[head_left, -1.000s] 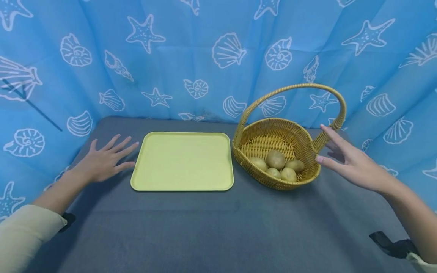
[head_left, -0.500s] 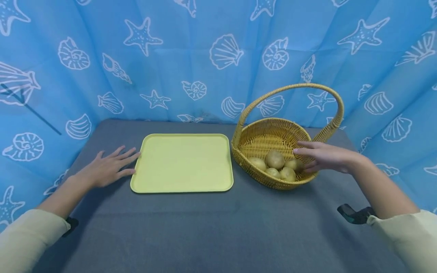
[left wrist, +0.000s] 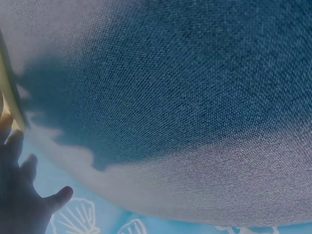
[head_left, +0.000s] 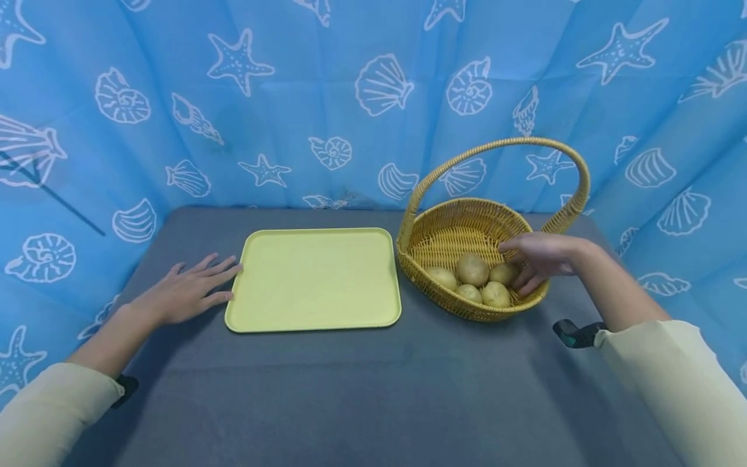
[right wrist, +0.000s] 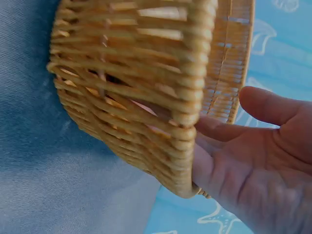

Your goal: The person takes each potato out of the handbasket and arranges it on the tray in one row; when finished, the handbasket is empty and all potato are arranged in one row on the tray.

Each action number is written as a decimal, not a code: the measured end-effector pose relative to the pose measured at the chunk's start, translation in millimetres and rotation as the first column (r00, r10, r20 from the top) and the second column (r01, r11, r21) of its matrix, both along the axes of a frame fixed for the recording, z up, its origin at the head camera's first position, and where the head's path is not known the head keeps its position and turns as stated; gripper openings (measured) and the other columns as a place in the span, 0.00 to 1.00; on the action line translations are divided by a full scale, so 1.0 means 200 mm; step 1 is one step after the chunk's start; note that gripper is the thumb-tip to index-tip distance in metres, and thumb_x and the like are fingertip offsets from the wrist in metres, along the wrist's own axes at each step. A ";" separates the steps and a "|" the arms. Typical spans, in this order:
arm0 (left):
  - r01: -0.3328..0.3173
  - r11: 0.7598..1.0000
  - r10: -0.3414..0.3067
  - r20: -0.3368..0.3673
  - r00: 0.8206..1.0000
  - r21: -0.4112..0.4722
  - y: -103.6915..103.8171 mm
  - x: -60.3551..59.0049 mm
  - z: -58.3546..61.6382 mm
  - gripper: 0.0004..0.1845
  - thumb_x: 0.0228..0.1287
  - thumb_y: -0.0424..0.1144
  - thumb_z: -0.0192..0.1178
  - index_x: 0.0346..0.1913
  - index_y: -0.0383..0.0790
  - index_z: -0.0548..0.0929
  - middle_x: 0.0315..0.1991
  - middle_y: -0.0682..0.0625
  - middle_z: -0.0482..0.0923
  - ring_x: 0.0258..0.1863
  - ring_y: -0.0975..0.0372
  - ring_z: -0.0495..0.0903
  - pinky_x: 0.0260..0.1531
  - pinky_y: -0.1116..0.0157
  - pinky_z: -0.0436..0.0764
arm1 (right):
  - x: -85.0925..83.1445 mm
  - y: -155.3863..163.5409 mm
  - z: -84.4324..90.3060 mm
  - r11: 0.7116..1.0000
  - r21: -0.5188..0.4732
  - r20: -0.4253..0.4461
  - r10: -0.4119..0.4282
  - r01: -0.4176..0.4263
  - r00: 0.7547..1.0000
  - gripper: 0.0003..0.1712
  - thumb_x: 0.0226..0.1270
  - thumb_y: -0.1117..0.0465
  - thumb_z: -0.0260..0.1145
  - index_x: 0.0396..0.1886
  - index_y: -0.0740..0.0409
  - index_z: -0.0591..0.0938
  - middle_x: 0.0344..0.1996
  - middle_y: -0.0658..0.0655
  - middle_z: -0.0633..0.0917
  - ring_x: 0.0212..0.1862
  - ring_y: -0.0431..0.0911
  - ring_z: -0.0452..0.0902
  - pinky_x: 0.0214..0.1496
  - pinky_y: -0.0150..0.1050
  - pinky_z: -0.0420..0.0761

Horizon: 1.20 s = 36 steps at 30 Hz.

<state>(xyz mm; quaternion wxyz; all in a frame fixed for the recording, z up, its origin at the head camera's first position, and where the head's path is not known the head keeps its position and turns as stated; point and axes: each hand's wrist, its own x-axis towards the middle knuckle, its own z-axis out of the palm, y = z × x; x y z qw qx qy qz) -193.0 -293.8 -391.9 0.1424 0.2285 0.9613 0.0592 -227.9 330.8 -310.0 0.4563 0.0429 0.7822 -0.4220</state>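
A yellow wicker basket with a tall arched handle stands on the right, holding several potatoes. My right hand reaches over its right rim, fingers down inside beside the rightmost potato. Seen from the right wrist, the thumb is spread away and the other fingers vanish behind the wicker wall, so their contact with a potato is hidden. On the left, my left hand has its fingers spread at the left edge of a flat yellow-green tray; I cannot tell whether they touch it.
Grey cloth covers the table beneath tray and basket. A blue curtain with white shells and starfish hangs behind and along the sides. The basket's handle arches above the opening, close to my right hand.
My right hand has moved left from outside the basket handle, over the rim and down into the basket beside the potatoes. My left hand has shifted slightly down, staying by the tray.
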 end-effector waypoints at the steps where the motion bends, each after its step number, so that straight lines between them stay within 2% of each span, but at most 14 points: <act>1: 0.004 1.000 -0.004 0.002 1.000 0.001 0.00 0.00 0.00 0.38 0.75 0.63 0.45 0.79 0.46 0.58 0.78 0.40 0.52 0.76 0.38 0.46 0.63 0.27 0.45 | -0.01 0.00 0.00 1.000 0.004 0.012 0.003 -0.003 1.000 0.38 0.83 0.51 0.34 0.78 0.67 0.32 0.72 0.83 0.34 0.64 0.77 0.65 0.56 0.57 0.79; 5: 0.029 1.000 -0.029 0.011 1.000 0.012 0.01 0.00 0.00 0.36 0.77 0.60 0.45 0.79 0.46 0.59 0.78 0.42 0.54 0.76 0.39 0.48 0.63 0.27 0.47 | -0.07 0.00 -0.01 0.999 0.036 0.047 0.011 -0.012 0.999 0.37 0.83 0.54 0.36 0.78 0.72 0.38 0.72 0.83 0.35 0.61 0.73 0.71 0.56 0.54 0.81; 7: 0.038 0.999 -0.039 0.014 0.999 0.017 0.02 -0.01 0.00 0.35 0.77 0.59 0.44 0.79 0.46 0.59 0.78 0.42 0.54 0.76 0.39 0.48 0.63 0.27 0.48 | -0.10 -0.01 -0.02 0.998 0.062 0.042 0.006 -0.008 0.999 0.35 0.82 0.56 0.40 0.76 0.73 0.45 0.71 0.84 0.44 0.55 0.68 0.77 0.54 0.52 0.82; 9: 0.041 0.999 -0.041 0.014 0.999 0.024 0.01 0.00 0.00 0.34 0.78 0.58 0.45 0.79 0.46 0.59 0.78 0.42 0.54 0.76 0.39 0.49 0.63 0.27 0.48 | -0.12 -0.03 -0.02 0.996 0.091 0.025 -0.001 -0.002 1.000 0.30 0.81 0.57 0.45 0.71 0.74 0.54 0.62 0.83 0.61 0.47 0.60 0.82 0.52 0.50 0.83; 10: 0.040 0.999 -0.040 0.013 0.999 0.026 0.01 0.00 0.00 0.34 0.78 0.58 0.45 0.78 0.46 0.59 0.78 0.42 0.54 0.76 0.39 0.49 0.63 0.27 0.48 | -0.13 -0.03 -0.02 0.995 0.102 0.010 0.001 -0.002 1.000 0.27 0.80 0.58 0.47 0.68 0.74 0.59 0.55 0.79 0.68 0.42 0.56 0.83 0.51 0.49 0.84; 13: 0.039 0.999 -0.039 0.006 0.999 0.032 0.02 0.01 0.00 0.34 0.78 0.58 0.45 0.78 0.45 0.59 0.78 0.42 0.54 0.76 0.39 0.49 0.63 0.27 0.48 | -0.15 -0.06 -0.02 0.990 0.141 -0.028 0.017 -0.012 0.999 0.17 0.78 0.62 0.52 0.56 0.72 0.69 0.39 0.61 0.74 0.35 0.49 0.82 0.48 0.47 0.85; 16: 0.043 0.998 -0.043 -0.002 0.999 0.037 0.02 0.01 0.00 0.34 0.78 0.58 0.46 0.78 0.45 0.60 0.78 0.43 0.54 0.76 0.40 0.49 0.63 0.28 0.49 | -0.16 -0.07 -0.02 0.984 0.172 -0.065 0.060 -0.048 0.996 0.14 0.78 0.64 0.53 0.52 0.72 0.74 0.38 0.60 0.76 0.39 0.50 0.81 0.47 0.47 0.85; 20: 0.053 0.998 -0.052 -0.010 0.999 0.040 0.01 0.01 0.00 0.34 0.78 0.58 0.46 0.78 0.45 0.59 0.78 0.43 0.54 0.76 0.40 0.49 0.63 0.28 0.49 | -0.15 -0.08 -0.03 0.978 0.197 -0.083 0.085 -0.067 0.993 0.15 0.78 0.66 0.54 0.55 0.73 0.73 0.43 0.61 0.78 0.45 0.51 0.80 0.47 0.46 0.85; 24: 0.054 0.998 -0.054 -0.006 0.999 0.043 0.01 0.01 0.00 0.34 0.78 0.57 0.45 0.78 0.45 0.59 0.78 0.43 0.54 0.76 0.40 0.49 0.63 0.29 0.49 | -0.15 -0.09 -0.03 0.977 0.201 -0.080 0.084 -0.066 0.993 0.18 0.77 0.66 0.56 0.59 0.74 0.70 0.44 0.61 0.77 0.43 0.50 0.80 0.47 0.45 0.84; 28: 0.054 0.998 -0.054 -0.007 0.999 0.040 0.01 0.00 -0.01 0.34 0.78 0.58 0.45 0.78 0.45 0.59 0.78 0.43 0.54 0.76 0.40 0.49 0.63 0.28 0.49 | -0.15 -0.08 -0.03 0.977 0.191 -0.084 0.110 -0.093 0.990 0.19 0.76 0.66 0.57 0.59 0.74 0.70 0.44 0.61 0.77 0.42 0.48 0.80 0.48 0.45 0.84; 32: 0.056 0.998 -0.055 -0.010 0.998 0.036 0.01 0.01 0.00 0.34 0.78 0.58 0.45 0.78 0.45 0.59 0.78 0.43 0.54 0.76 0.40 0.50 0.63 0.28 0.50 | -0.14 -0.06 -0.02 0.976 0.170 -0.152 0.162 -0.136 0.975 0.20 0.76 0.65 0.57 0.60 0.75 0.69 0.45 0.61 0.77 0.43 0.48 0.80 0.52 0.47 0.83; 36: 0.057 0.998 -0.057 -0.012 0.998 0.040 0.01 0.01 0.00 0.34 0.78 0.57 0.45 0.78 0.45 0.60 0.78 0.43 0.55 0.76 0.40 0.50 0.63 0.28 0.50 | -0.12 -0.03 0.00 0.989 0.091 -0.246 0.140 -0.121 0.959 0.25 0.75 0.66 0.58 0.66 0.75 0.65 0.47 0.63 0.78 0.47 0.50 0.82 0.57 0.52 0.80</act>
